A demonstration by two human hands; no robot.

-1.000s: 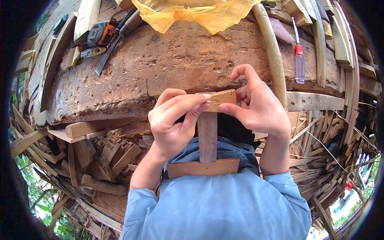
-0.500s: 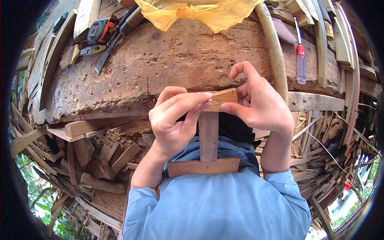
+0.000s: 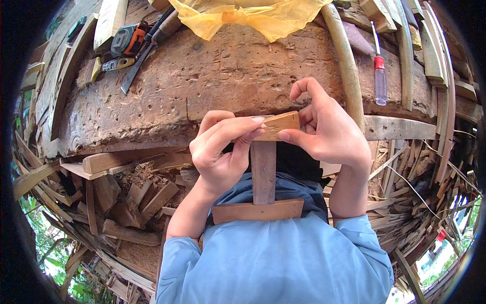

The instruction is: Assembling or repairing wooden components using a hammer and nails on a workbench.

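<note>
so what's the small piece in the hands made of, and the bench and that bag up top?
Small block: bare light wood, grain visible, unfinished. Workbench: heavy weathered timber, rough, pitted, brown. Bag: thin yellow plastic film, glossy and crumpled, probably polyethylene. Both hands, left and right, pinch the block.

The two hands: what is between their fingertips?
In the head view, a small flat wooden piece sits between left hand and right hand, above a wooden upright.

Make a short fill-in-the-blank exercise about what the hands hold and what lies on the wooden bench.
1. Both hands hold a small ____ block.
2. The left hand and the right hand grip it with their ____.
3. The screwdriver has a clear handle with a ____ band.
4. The crumpled plastic bag is ____.

Missing words: wooden; fingers; red; yellow
</note>
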